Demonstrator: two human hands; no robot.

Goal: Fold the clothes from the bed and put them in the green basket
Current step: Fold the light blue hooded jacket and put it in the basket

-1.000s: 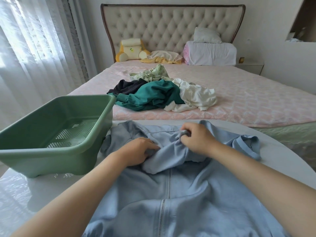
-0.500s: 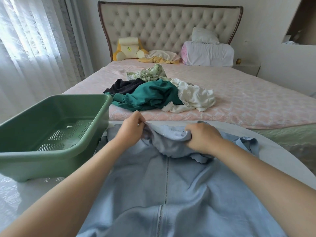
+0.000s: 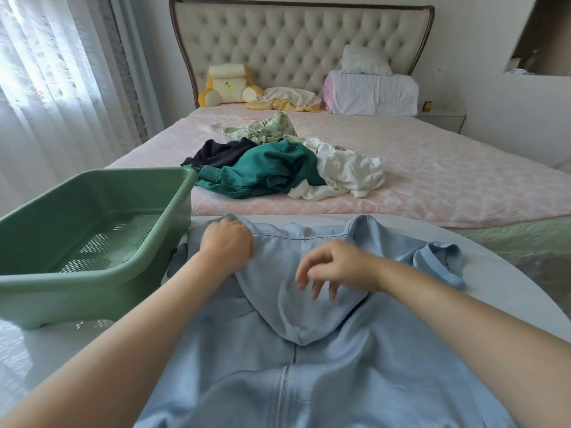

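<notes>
Table (image 3: pixel 494 282): left hand (image 3: pixel 227 242) grip clutches hoodie (image 3: pixel 340 381) shoulder; right hand (image 3: pixel 336 267) slack above hood (image 3: pixel 278 291).

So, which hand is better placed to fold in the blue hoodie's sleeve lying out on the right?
Probably the right. The right hand hovers free above the hood, nearer that sleeve; the left hand holds the hoodie's opposite shoulder, beside the green basket.

Daylight glows through sheer curtains (image 3: pixel 46 88) on the left; a tufted headboard (image 3: pixel 296 47) backs against the pale wall (image 3: pixel 494 97).
</notes>
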